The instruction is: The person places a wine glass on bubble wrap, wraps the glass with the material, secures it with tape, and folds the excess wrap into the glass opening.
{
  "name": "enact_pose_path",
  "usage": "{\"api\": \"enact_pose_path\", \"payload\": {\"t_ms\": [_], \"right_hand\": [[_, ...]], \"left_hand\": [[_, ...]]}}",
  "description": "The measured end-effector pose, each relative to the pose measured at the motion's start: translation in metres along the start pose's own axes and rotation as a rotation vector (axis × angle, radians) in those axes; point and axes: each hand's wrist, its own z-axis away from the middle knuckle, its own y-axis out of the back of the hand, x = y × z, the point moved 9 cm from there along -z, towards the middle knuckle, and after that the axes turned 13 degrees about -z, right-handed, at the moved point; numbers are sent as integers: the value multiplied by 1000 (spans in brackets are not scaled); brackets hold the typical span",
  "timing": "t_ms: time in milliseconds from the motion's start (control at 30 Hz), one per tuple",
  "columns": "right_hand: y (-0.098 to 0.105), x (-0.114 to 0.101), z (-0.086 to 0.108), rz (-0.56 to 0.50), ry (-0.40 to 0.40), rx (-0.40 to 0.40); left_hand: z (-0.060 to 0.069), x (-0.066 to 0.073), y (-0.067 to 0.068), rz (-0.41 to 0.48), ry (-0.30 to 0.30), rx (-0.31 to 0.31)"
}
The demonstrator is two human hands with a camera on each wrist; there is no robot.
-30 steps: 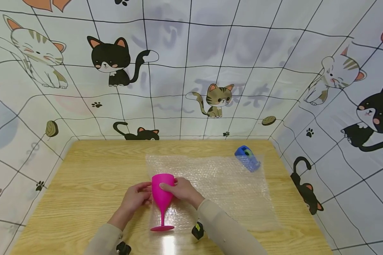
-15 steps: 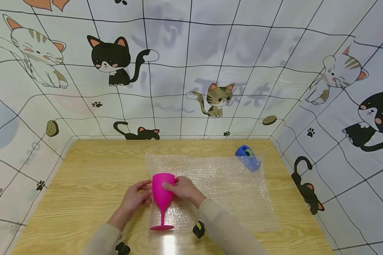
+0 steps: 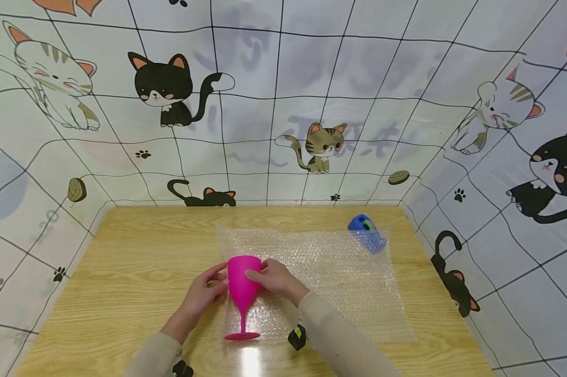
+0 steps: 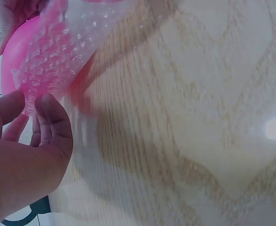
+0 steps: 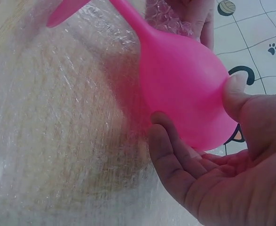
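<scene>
Goblet point(image 3: 243, 285), bright pink, lies at a slant over the left end of the bubble wrap point(image 3: 340, 293) on the desk point(image 3: 142, 262). On my feed, the right hand point(image 3: 277, 280) grips its bowl, thumb and fingers point(image 5: 168, 162) curled round it. I see the left hand point(image 3: 202, 294) pinching the wrap's edge beside the bowl. Blue tape dispenser point(image 3: 358, 223) sits partly beneath the wrap's far right corner.

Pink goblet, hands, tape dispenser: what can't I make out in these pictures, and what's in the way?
Pink goblet: inside, head view, hidden by its own wall; foot, right wrist view, partly cut off by the top edge.
Right hand: most fingers, head view, hidden behind the pink goblet.
Tape dispenser: lower end, head view, blurred by the bubble wrap over it.
</scene>
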Motion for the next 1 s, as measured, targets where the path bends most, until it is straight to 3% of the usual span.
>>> {"api": "enact_pose_path", "payload": {"t_ms": [200, 467, 900, 1000], "right_hand": [[2, 2, 2, -19, -9, -15], [7, -3, 1, 30, 60, -6], [12, 5, 1, -55, -1, -5], [16, 5, 0, -4, 11, 18]], "left_hand": [[1, 1, -4, -15, -38, -7], [2, 6, -9, 13, -74, -29], [1, 16, -12, -8, -114, 16], [-1, 16, -15, 13, -130, 14]]}}
